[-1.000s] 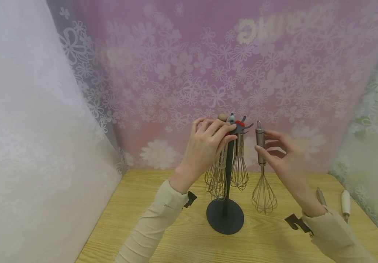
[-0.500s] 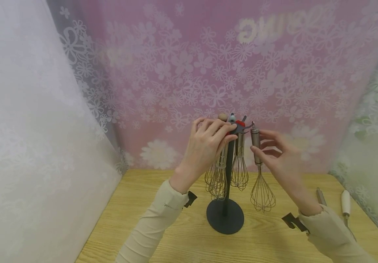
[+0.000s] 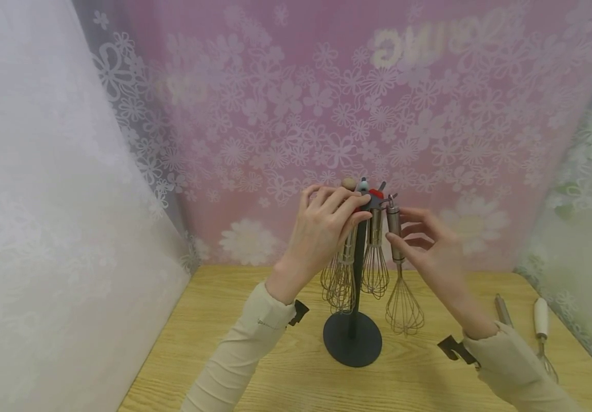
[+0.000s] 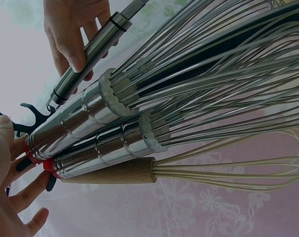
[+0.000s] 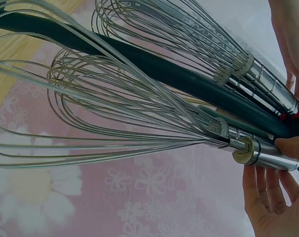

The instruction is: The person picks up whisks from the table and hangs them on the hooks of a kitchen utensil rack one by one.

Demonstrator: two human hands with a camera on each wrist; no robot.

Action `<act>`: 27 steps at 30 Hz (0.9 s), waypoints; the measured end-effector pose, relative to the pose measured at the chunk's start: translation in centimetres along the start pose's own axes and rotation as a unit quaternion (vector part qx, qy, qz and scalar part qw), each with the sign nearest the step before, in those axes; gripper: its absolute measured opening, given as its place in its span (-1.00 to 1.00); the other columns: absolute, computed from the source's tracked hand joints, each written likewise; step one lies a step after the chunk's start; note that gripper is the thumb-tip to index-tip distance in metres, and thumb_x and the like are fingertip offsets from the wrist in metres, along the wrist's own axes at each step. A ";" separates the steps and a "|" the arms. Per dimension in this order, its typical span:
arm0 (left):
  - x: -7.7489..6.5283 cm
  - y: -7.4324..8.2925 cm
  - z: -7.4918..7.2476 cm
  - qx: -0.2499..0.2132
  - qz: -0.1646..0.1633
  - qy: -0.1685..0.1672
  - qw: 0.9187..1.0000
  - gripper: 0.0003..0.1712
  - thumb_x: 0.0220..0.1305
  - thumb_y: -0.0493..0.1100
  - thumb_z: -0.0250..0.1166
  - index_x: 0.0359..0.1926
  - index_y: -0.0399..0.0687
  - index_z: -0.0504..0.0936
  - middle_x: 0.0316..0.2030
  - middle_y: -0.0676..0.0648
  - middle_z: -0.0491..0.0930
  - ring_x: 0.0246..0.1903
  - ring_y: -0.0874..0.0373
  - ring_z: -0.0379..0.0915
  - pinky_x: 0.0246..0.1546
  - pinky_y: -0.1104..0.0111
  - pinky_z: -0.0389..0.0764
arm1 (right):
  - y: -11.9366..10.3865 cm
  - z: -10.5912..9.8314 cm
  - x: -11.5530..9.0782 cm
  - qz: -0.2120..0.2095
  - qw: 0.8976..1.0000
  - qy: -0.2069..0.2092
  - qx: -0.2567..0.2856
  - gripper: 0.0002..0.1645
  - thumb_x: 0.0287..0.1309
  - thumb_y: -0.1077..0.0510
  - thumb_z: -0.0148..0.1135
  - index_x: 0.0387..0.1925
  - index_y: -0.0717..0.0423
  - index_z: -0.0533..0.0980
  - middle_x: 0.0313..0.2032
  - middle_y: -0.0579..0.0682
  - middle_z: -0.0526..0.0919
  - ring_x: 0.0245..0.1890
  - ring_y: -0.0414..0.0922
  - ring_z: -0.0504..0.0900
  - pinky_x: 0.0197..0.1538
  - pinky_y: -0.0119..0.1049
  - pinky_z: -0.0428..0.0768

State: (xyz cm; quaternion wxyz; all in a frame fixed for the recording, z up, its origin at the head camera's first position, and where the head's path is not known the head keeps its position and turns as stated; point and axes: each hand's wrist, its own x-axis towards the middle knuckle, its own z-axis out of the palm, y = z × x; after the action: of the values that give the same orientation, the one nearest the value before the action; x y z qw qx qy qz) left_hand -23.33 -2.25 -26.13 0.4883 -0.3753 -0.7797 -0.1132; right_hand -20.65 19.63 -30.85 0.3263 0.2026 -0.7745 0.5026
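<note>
My left hand [image 3: 318,232] grips the top of a black stand [image 3: 352,346], its fingers over the hub among the hooks. Several metal whisks [image 3: 375,232] with red-topped handles hang from the hooks, with a wooden-handled whisk [image 4: 114,173] beside them in the left wrist view. To the right of the stand, my right hand [image 3: 434,252] pinches a steel whisk [image 3: 394,229] by its handle between thumb and fingers. This whisk hangs wires down, and its end ring [image 4: 50,107] is right at the tip of a black hook [image 4: 34,112].
On the wooden table [image 3: 213,343] at the right lie a grey-handled utensil [image 3: 503,309] and a white-handled whisk [image 3: 541,317], both partly behind the right sleeve. A pink flowered curtain [image 3: 275,114] stands close behind the stand, with pale cloth [image 3: 33,229] along the left.
My right hand has carried the steel whisk left and slightly down, bringing its ring from beside the stand to the hook. The left hand has stayed on the stand's top.
</note>
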 end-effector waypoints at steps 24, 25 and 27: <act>0.0 0.1 0.0 -0.003 -0.001 0.001 1.000 -0.67 0.40 0.08 0.28 0.08 0.11 0.72 -0.03 0.08 0.67 0.01 0.11 0.52 0.26 0.11 0.36 | 0.2 0.8 -0.3 -0.001 1.000 -0.006 0.003 -0.41 0.12 0.40 0.45 0.21 0.10 0.56 0.00 -0.16 0.63 -0.19 -0.30 0.63 -0.15 -0.57 0.64; 0.0 0.1 0.0 -0.003 -0.001 0.001 1.000 -0.67 0.40 0.07 0.28 0.08 0.11 0.72 -0.03 0.08 0.67 0.01 0.11 0.52 0.26 0.11 0.36 | 0.2 0.8 -0.3 -0.001 1.000 -0.006 0.004 -0.41 0.13 0.40 0.44 0.21 0.11 0.56 0.00 -0.17 0.63 -0.19 -0.30 0.63 -0.15 -0.57 0.64; 0.0 0.1 0.0 -0.005 -0.001 0.002 1.000 -0.67 0.39 0.07 0.30 0.08 0.11 0.72 -0.04 0.07 0.67 0.01 0.11 0.52 0.26 0.11 0.36 | 0.2 0.8 -0.3 0.000 1.000 -0.006 0.005 -0.41 0.13 0.40 0.44 0.21 0.12 0.56 0.00 -0.19 0.62 -0.19 -0.31 0.62 -0.15 -0.58 0.64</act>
State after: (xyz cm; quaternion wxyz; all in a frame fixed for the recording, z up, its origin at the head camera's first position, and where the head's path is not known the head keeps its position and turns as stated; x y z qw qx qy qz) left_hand -23.25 -2.13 -26.14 0.4878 -0.3765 -0.7787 -0.1183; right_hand -20.84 18.95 -31.40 0.3209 0.2072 -0.7738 0.5052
